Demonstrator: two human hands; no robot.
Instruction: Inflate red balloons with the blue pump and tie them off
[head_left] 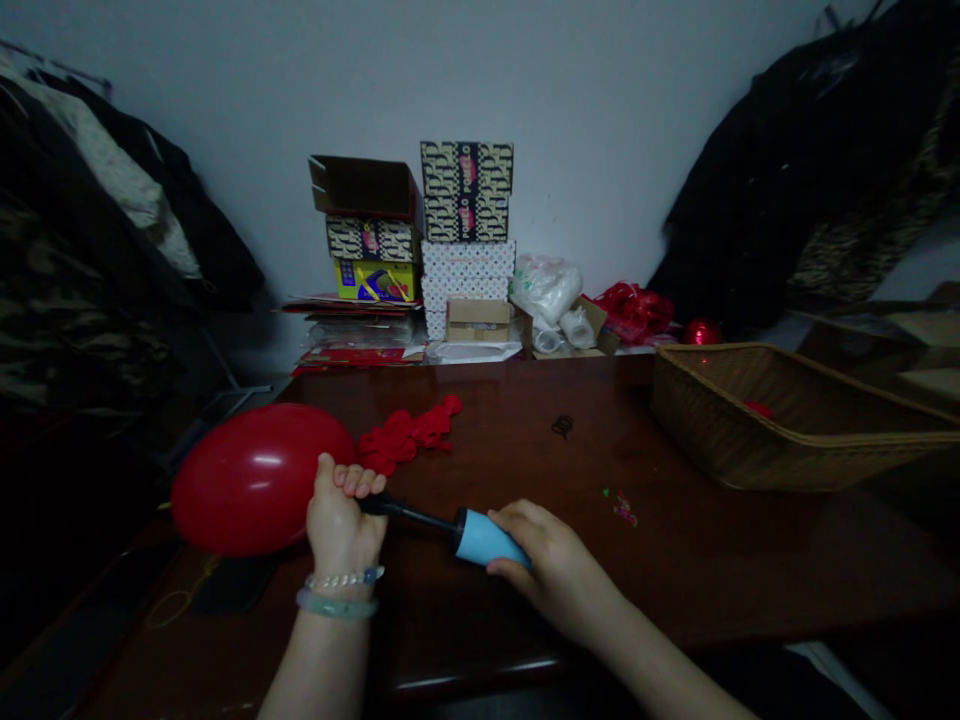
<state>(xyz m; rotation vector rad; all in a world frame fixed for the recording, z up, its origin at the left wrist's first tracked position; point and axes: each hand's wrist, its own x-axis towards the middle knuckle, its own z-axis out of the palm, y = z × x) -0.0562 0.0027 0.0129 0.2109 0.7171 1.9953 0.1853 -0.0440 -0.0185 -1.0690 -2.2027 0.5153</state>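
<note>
A blue and black hand balloon pump (484, 537) lies level above the table, its black rod partly drawn out. My right hand (551, 560) wraps round the blue barrel. My left hand (345, 515) is closed at the black end, where a large inflated red balloon (259, 480) meets it. The balloon's neck and the pump's tip are hidden by my left fingers, so I cannot tell how they join. Just beyond my left hand is a heap of red uninflated balloons (409, 435).
A woven basket (757, 450) with something red inside stands at right. Small coloured bits (624, 510) and thin black loops (562, 427) lie on the dark table (510, 400). Stacked boxes (466, 270) line the wall. A dark flat object (232, 585) rests below the balloon.
</note>
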